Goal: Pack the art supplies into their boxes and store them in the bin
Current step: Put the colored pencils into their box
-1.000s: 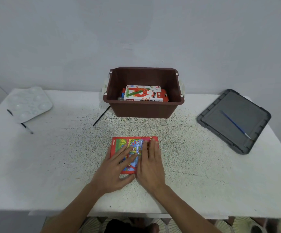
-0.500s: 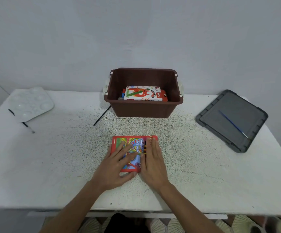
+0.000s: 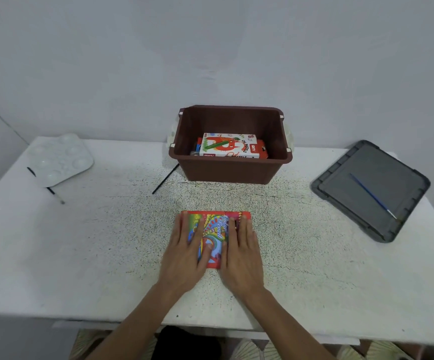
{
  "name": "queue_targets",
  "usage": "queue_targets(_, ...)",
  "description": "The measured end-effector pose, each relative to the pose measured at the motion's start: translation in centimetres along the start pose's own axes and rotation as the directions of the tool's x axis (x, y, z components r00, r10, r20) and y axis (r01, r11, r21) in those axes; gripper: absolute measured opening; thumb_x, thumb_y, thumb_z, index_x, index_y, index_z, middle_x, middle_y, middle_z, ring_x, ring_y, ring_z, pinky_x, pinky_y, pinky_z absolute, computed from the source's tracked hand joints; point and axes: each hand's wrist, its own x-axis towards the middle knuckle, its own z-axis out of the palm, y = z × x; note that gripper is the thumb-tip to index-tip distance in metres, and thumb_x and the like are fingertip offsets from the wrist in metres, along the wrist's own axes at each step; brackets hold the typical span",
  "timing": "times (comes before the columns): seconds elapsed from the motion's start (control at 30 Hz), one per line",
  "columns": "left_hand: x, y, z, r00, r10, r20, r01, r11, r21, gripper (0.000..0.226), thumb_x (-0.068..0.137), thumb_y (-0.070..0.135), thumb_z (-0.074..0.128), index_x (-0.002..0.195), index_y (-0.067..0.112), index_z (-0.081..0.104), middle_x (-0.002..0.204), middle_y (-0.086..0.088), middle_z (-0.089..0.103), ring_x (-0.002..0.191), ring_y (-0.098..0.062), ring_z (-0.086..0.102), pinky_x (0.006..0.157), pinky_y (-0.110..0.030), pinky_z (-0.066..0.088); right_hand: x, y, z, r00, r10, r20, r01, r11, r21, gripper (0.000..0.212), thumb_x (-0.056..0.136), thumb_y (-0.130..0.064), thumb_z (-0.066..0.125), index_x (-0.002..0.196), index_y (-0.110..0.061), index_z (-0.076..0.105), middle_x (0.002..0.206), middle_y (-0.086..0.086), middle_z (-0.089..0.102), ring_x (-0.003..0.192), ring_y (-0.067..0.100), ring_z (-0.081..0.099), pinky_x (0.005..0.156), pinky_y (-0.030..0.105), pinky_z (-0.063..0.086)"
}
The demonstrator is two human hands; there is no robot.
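Observation:
A flat red colour-pencil box [image 3: 217, 229] lies on the white table in front of me. My left hand [image 3: 187, 253] rests flat on its left half with straight fingers. My right hand [image 3: 242, 255] lies flat on its right edge, where pencil tips show at the top. Behind the box stands a brown bin [image 3: 232, 170], open at the top. Inside it lies a white and red oil pastels box [image 3: 230, 148] on top of other boxes.
A grey bin lid [image 3: 353, 193] lies at the right with a blue paintbrush [image 3: 373, 196] on it. A white paint palette [image 3: 60, 158] sits at the far left over a black brush [image 3: 48, 188]. Another black brush [image 3: 165, 179] lies left of the bin.
My left hand has turned from angled across the box to straight along its left half. My right hand has slid a little to the right edge, which uncovers more of the box's middle.

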Motion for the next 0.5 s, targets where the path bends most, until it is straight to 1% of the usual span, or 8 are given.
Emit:
queue_targets(0.13,0.0,1.4,-0.6,0.969,-0.247,-0.010,0.245,0.966,-0.078,0.060,0.091,0.059,0.038,0.149,0.040,0.037,0.161,-0.022,0.016,0.150,-0.036,0.012,0.120,-0.049,0.016,0.1,0.2,-0.1,1.000,-0.027,-0.002,0.028,0.999,0.040,0.067,0.097,-0.037,0.030,0.154,-0.002,0.019,0.161,0.022,0.010,0.150,0.036,0.008,0.120,0.048,0.020)
queue_targets(0.27,0.2,1.3,-1.3,0.963,-0.262,0.060,0.269,0.930,-0.251,0.067,0.087,0.067,0.035,0.143,0.032,0.047,0.163,-0.014,0.017,0.152,-0.028,0.006,0.121,-0.040,0.005,0.0,-0.2,-0.8,0.999,-0.002,-0.041,0.011,0.977,0.213,0.066,0.098,-0.041,0.020,0.156,-0.009,0.018,0.164,0.011,0.003,0.153,0.022,0.001,0.123,0.041,0.014)
queue_targets(0.3,0.2,1.3,-1.4,0.964,-0.257,0.067,0.265,0.911,-0.317,0.068,0.085,0.067,0.036,0.140,0.030,0.051,0.163,-0.010,0.018,0.152,-0.024,0.006,0.121,-0.040,0.007,0.0,-0.3,-1.2,0.999,0.029,-0.042,-0.016,0.958,0.288,0.066,0.097,-0.043,0.020,0.156,-0.014,0.017,0.165,0.004,0.000,0.152,0.016,-0.002,0.123,0.039,0.015)
queue_targets(0.37,0.3,1.4,-2.2,0.952,-0.298,0.074,0.297,0.831,-0.470,0.064,0.080,0.065,0.043,0.131,0.029,0.059,0.160,0.001,0.026,0.150,-0.015,0.016,0.120,-0.043,0.023,0.0,-0.6,-1.9,0.994,0.104,-0.025,-0.083,0.900,0.427,0.066,0.096,-0.044,0.026,0.157,-0.021,0.017,0.165,-0.007,-0.001,0.151,0.008,-0.003,0.122,0.035,0.018)
queue_targets(0.4,0.5,1.7,-3.0,0.941,-0.327,0.084,0.319,0.780,-0.538,0.058,0.080,0.062,0.049,0.126,0.028,0.062,0.154,0.011,0.032,0.145,-0.004,0.026,0.115,-0.036,0.034,0.0,-0.9,-2.4,0.992,0.127,-0.016,-0.105,0.877,0.469,0.066,0.095,-0.043,0.031,0.157,-0.023,0.018,0.165,-0.011,0.000,0.151,0.006,-0.002,0.122,0.034,0.019)
queue_targets(0.43,0.7,1.9,-3.8,0.937,-0.338,0.086,0.320,0.735,-0.598,0.048,0.083,0.054,0.057,0.121,0.026,0.065,0.144,0.023,0.038,0.134,0.010,0.035,0.107,-0.023,0.041,0.0,-1.2,-3.0,0.990,0.142,-0.004,-0.122,0.861,0.494,0.068,0.094,-0.043,0.036,0.156,-0.024,0.019,0.165,-0.012,0.001,0.151,0.005,0.000,0.122,0.034,0.020)
queue_targets(0.47,1.0,1.8,-4.5,0.936,-0.341,0.091,0.318,0.704,-0.635,0.035,0.087,0.041,0.064,0.117,0.024,0.067,0.133,0.033,0.039,0.119,0.024,0.040,0.096,-0.010,0.043,0.1,-1.6,-3.6,0.987,0.159,0.015,-0.144,0.848,0.510,0.069,0.092,-0.043,0.039,0.156,-0.026,0.020,0.164,-0.013,0.003,0.151,0.004,0.001,0.121,0.034,0.021)
queue_targets(0.5,1.3,1.9,-5.2,0.936,-0.340,0.095,0.316,0.688,-0.653,0.022,0.090,0.028,0.067,0.112,0.024,0.068,0.125,0.036,0.041,0.109,0.028,0.043,0.087,-0.004,0.043,0.1,-1.9,-4.2,0.983,0.178,0.036,-0.170,0.835,0.524,0.070,0.090,-0.042,0.041,0.156,-0.027,0.022,0.164,-0.012,0.005,0.150,0.005,0.004,0.121,0.035,0.023)
